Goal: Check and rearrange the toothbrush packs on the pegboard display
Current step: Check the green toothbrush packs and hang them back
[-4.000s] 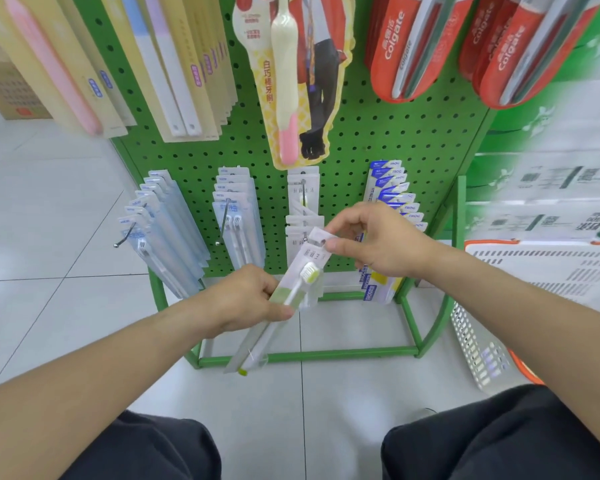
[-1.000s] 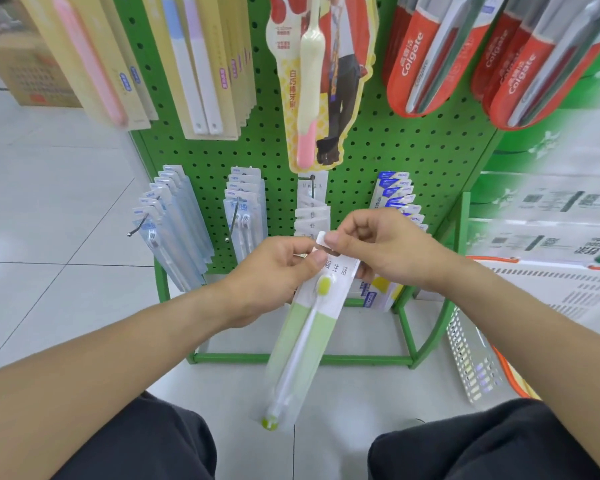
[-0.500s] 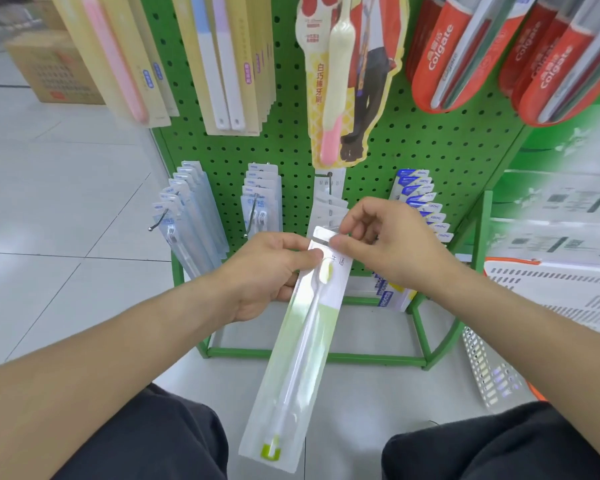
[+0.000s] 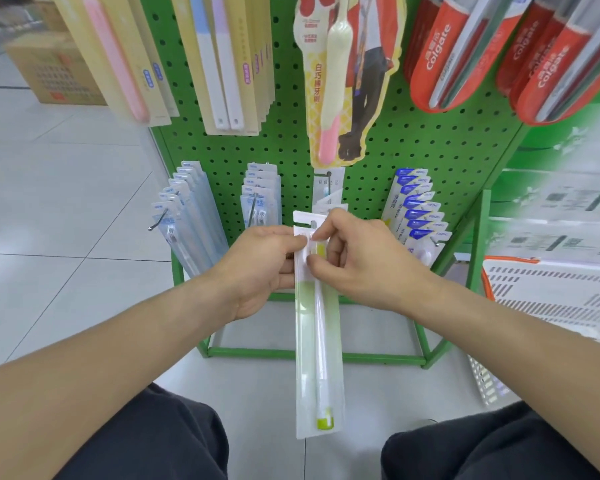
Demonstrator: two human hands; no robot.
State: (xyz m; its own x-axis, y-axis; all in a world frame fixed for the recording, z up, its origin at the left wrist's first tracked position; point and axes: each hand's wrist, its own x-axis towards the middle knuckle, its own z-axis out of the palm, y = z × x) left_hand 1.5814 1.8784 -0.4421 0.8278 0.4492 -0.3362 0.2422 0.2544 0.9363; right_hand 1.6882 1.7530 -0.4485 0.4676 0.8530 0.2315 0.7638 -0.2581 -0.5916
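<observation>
Pack held upright in front of the pegboard, below its lower row of hooks, hang-hole end up. Contents: one white toothbrush with a lime-green head and a lime-green handle tip; backing card fades white to green.

Left hand grips the pack's upper left edge, thumb on the front face, fingers curled behind. Right hand pinches the upper part of the pack from the right, index finger and thumb on the front over the brush head (bristles partly hidden).

Directly behind the pack's top: a centre hook carrying a few white packs. Whether the held pack touches that hook cannot be told.

Lower row, otherwise: pale blue packs far left, a clear-fronted stack next, blue-topped packs right. Upper row: yellow-carded packs, a shaped card with a pink-and-cream brush, red Colgate packs.

White slotted basket on the floor right of the rack. Cardboard box upper left on the tiled floor.
</observation>
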